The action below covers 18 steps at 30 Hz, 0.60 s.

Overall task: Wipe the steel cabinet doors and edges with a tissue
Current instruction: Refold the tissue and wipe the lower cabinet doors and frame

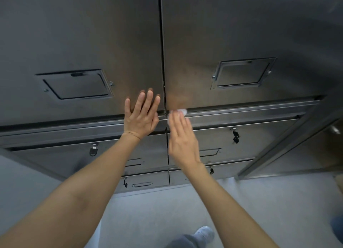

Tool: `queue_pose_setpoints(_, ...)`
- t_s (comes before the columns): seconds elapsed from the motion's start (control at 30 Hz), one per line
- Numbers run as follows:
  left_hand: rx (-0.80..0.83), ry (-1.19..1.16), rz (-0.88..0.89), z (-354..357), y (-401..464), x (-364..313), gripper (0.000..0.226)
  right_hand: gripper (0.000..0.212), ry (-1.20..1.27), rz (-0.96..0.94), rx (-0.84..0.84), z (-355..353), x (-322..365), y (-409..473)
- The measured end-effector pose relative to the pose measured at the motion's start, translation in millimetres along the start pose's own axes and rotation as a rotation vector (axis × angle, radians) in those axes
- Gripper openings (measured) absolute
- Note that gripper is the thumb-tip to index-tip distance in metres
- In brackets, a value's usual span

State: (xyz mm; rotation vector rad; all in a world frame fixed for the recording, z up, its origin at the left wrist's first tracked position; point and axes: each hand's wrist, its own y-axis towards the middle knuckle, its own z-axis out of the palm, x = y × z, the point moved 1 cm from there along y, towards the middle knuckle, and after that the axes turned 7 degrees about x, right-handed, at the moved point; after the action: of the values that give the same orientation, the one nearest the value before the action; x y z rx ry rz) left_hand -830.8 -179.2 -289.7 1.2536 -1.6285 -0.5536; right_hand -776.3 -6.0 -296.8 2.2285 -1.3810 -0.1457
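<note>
White tissue under right hand, seemingly.

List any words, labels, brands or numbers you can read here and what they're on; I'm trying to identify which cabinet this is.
None can be read.
Left door's label holder: blank, no text.
Right door's label holder: blank, no text.
Keys hanging in the drawer locks: too small to show any marking.
Tissue under the right hand: plain white.
</note>
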Motion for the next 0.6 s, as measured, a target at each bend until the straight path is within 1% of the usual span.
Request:
queue_pose_setpoints(0.03,0.006,0.006,0.003,-0.3,-0.6,0.4,0.074,0.06,-0.023,-0.063,0.031,0.1,3.1,-0.3)
queue_pose_setpoints(0.07,0.011,0.01,0.007,-0.1,-1.1,0.3,0.075,0.06,-0.042,-0.086,0.044,-3.2,-5.9,0.6)
queue_pose_setpoints(0.1,0.015,0.007,0.009,0.0,-1.1,0.1,0.076,0.06,-0.064,-0.068,0.045,-6.7,-23.3,-0.3)
queue_pose_setpoints(0.13,0.017,0.0,0.006,0.3,-0.8,0.0,0.076,0.059,-0.089,-0.005,0.047,-10.3,-44.5,-2.8)
queue_pose_setpoints(0.2,0.015,0.001,-0.004,1.4,-0.9,-0.3,0.077,0.058,-0.083,0.181,0.032,-21.5,-80.1,-8.4)
queue_pose_setpoints(0.23,0.013,-0.004,-0.003,1.7,-1.1,-0.2,0.077,0.057,-0.062,0.262,0.005,-24.9,-85.2,-8.6)
queue_pose_setpoints(0.3,0.014,-0.01,0.009,1.5,-1.5,0.2,0.078,0.059,-0.005,0.351,-0.026,-19.9,-59.9,-0.6)
queue_pose_setpoints(0.33,0.013,-0.008,0.01,1.2,-1.4,0.1,0.077,0.06,0.022,0.339,-0.013,-13.2,-37.0,3.7)
queue_pose_setpoints(0.4,0.018,0.001,0.004,1.7,-1.0,1.2,0.077,0.062,0.042,0.17,0.057,-3.6,2.8,4.1)
queue_pose_setpoints(0.47,0.021,0.024,0.006,1.7,-1.7,1.8,0.078,0.063,0.005,-0.006,0.113,-6.7,1.6,0.7)
queue_pose_setpoints(0.5,0.022,0.025,0.014,1.4,-2.0,2.0,0.079,0.064,-0.035,-0.035,0.115,-11.0,-14.3,-0.2)
queue_pose_setpoints(0.53,0.023,0.016,0.017,0.9,-2.0,1.6,0.08,0.064,-0.069,-0.012,0.117,-14.3,-35.7,-2.8)
queue_pose_setpoints(0.6,0.024,0.016,0.012,0.7,-1.2,-1.1,0.081,0.063,-0.09,0.122,0.098,-24.9,-80.6,-7.9)
